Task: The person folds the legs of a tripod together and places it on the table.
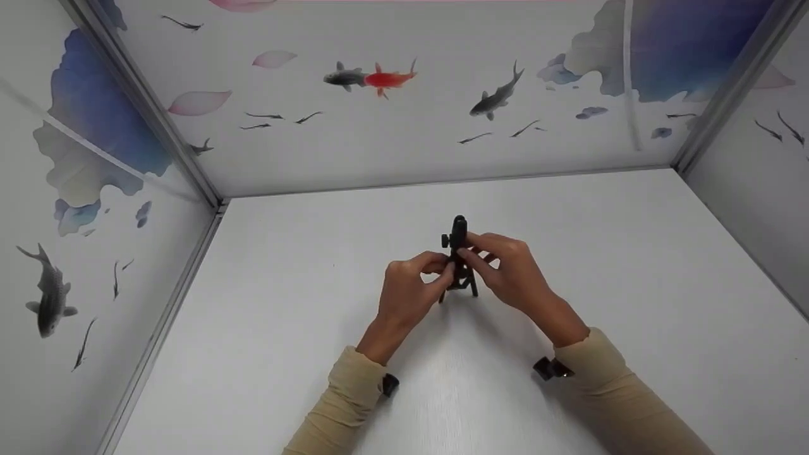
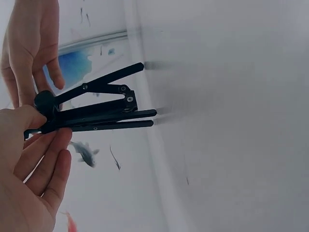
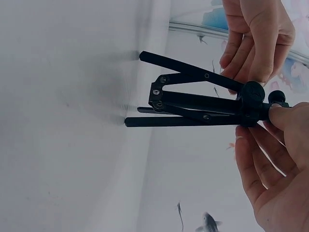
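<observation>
In the head view a small black tripod [image 1: 460, 229] stands upright on the white table [image 1: 284, 303], its short legs part-way spread. My left hand [image 1: 407, 287] pinches it around the collar where the legs join, thumb by the round knob [image 2: 44, 100] in the left wrist view. Higher up, my right hand [image 1: 515, 273] holds the neck between thumb and fingers. The right wrist view shows the legs [image 3: 186, 122] joined by hinged braces [image 3: 181, 78] to a centre column, with a smaller knob [image 3: 276, 96] near the top.
White panels printed with fish and petals [image 1: 392, 126] enclose the table at the back and both sides, with metal frame posts [image 1: 739, 82] at the corners. A black wrist camera [image 1: 390, 385] sits under the left sleeve and another camera [image 1: 551, 368] under the right.
</observation>
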Available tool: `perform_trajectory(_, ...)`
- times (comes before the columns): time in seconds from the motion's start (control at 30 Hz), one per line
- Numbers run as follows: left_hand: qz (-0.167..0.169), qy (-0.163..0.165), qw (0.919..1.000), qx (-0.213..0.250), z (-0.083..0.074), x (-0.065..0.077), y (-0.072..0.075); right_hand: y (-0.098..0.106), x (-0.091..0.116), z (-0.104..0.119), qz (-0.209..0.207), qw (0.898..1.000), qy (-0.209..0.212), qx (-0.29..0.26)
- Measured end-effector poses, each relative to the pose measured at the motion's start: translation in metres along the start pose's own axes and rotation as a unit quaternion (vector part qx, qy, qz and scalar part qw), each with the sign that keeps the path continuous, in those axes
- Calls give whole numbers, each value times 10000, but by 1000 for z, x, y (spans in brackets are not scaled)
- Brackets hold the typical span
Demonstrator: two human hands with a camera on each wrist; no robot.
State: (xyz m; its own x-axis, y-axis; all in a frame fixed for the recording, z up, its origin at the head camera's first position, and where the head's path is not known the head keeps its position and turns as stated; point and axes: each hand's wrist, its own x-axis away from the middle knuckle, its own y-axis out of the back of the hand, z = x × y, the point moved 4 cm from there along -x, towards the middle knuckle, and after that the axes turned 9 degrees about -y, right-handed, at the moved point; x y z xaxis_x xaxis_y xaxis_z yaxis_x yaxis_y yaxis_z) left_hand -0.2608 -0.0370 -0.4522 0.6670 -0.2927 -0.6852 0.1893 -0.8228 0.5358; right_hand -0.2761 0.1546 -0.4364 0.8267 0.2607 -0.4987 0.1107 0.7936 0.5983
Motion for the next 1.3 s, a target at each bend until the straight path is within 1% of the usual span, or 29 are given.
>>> perform_trajectory(0.1, 305, 202, 9990, 266, 3, -2, 3, 1, -1, -1, 90, 9999, -9, 82)
perform_trajectory(0.2, 779, 473, 9948, 451, 7, -3, 5, 5, -2, -2, 331, 9991, -132, 237)
perform_trajectory(0.27, 1152, 693, 9898, 463, 11, -2, 4, 7, -1, -3, 599, 9969, -302, 421)
perform_trajectory(0.37, 1636, 903, 9817, 371, 17, 1, 2, 9, 1, -7, 1077, 9887, -687, 782)
perform_trajectory(0.47, 1926, 977, 9757, 376, 21, 4, -1, 8, 5, -10, 1510, 9765, -1037, 1139)
perform_trajectory(0.57, 2026, 963, 9736, 429, 22, 4, -2, 3, 7, -12, 1810, 9664, -1153, 1413)
perform_trajectory(0.7, 2109, 983, 9715, 451, 23, 5, -4, -8, 8, -16, 2014, 9599, -1068, 1631)
perform_trajectory(0.83, 2201, 1004, 9693, 444, 25, 6, -6, -17, 9, -22, 2074, 9584, -1114, 1615)
perform_trajectory(0.97, 2131, 944, 9716, 420, 24, 6, -7, -22, 10, -27, 2082, 9579, -1236, 1542)
perform_trajectory(1.13, 2043, 857, 9744, 377, 24, 6, -10, -22, 10, -30, 2166, 9602, -1305, 1186)
perform_trajectory(1.3, 2013, 881, 9746, 440, 25, 7, -11, -23, 9, -31, 2282, 9617, -1270, 837)
